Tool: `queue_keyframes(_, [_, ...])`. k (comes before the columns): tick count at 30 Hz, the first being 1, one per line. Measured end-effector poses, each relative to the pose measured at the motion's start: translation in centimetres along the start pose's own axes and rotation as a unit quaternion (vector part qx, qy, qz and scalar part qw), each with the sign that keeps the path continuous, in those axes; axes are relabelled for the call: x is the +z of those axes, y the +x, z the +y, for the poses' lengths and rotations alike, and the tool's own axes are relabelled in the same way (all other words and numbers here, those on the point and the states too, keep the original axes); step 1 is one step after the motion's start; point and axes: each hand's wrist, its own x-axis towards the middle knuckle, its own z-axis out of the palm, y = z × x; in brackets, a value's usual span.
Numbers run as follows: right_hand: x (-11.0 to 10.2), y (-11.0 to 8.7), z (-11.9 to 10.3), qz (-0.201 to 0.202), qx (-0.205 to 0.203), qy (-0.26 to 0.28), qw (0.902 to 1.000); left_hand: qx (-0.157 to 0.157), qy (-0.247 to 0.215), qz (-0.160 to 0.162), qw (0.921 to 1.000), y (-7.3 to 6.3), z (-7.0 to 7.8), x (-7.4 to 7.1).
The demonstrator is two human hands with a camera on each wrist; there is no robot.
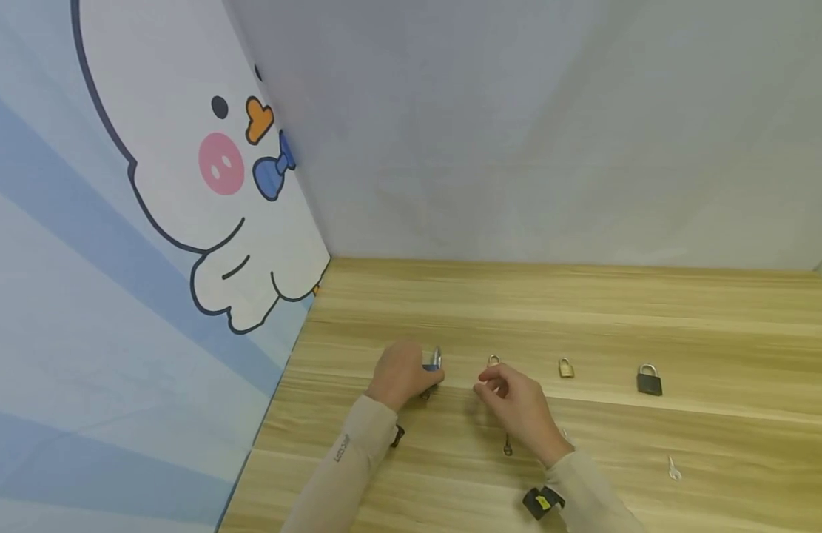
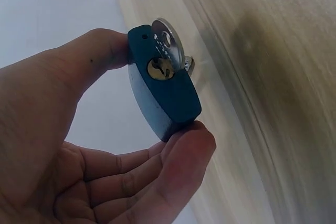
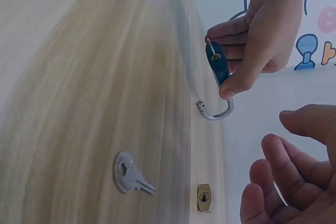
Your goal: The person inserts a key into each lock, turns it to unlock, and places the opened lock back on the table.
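My left hand (image 1: 400,374) pinches a blue padlock (image 2: 167,85) between thumb and fingers, above the wooden table. A silver key (image 2: 169,45) stands in the padlock's brass keyhole. In the right wrist view the padlock's steel shackle (image 3: 215,115) hangs below, one end free of the body. My right hand (image 1: 519,407) is held to the right of the padlock, fingers loosely bent, thumb apart from them, holding nothing. Just beyond it is a small brass padlock (image 3: 205,199), partly hidden in the head view. A loose silver key (image 3: 128,172) lies on the table near the right hand.
Farther right on the wooden table (image 1: 750,340) are another brass padlock (image 1: 566,368) and a black padlock (image 1: 649,381). A key (image 1: 674,469) lies nearer the front right. A grey wall (image 1: 517,148) rises behind, a cartoon-printed panel (image 1: 164,296) at left.
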Motion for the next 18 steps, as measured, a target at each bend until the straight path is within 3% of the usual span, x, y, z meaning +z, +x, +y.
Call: queue_keyframes(18, [-0.51,-0.62,-0.26,-0.032,-0.009,0.024,0.9991,-0.007,0.012,-0.007,0.9999,0.17,-0.49,0.26])
